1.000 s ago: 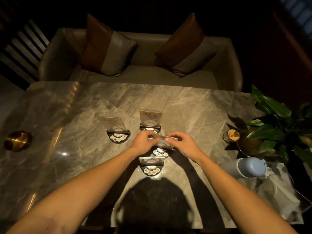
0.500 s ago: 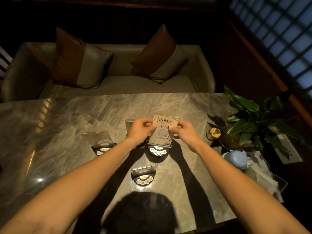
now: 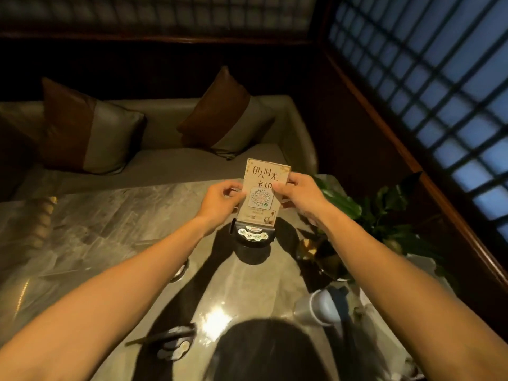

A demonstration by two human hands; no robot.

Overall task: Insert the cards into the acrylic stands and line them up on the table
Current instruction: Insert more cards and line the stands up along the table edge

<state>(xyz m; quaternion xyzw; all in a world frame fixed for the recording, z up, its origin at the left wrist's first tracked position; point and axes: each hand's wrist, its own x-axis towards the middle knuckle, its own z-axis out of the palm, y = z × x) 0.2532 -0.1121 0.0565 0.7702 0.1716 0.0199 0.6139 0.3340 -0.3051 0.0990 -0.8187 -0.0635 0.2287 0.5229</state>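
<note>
Change: half a second ago we held the card (image 3: 262, 193) low over the bench (image 3: 110, 229), its lower part hiding the stand; now the card stands upright and higher in view, with its bottom edge at the slot of the stand (image 3: 252, 235).
Before that: a second ago the card lay nearly flat between our hands, so we have turned it up on end.
What it means: we judge the card is going into the stand or is almost seated; whether it has reached the bottom of the slot we cannot tell.
Left hand (image 3: 220, 200): its fingers (image 3: 236, 191) are pressed together on the card's left edge, pinching it about halfway up.
Right hand (image 3: 301, 195): its fingers (image 3: 279, 188) pinch the right edge at a like height, the thumb on the printed face.
Card: upright, printed side toward us, held between both hands above the dark base of the stand.
Stand: resting on the bench in front of the sofa (image 3: 192, 160), beside the plant (image 3: 384, 215).
Other stands: one (image 3: 171, 343) lies near the bench's near edge; another (image 3: 181, 268) is mostly hidden behind our left forearm.
Still to do: we judge the remaining stands need their cards checked and the row lined up.
Risk: pressing unevenly may tilt the card or tip the stand.
</note>
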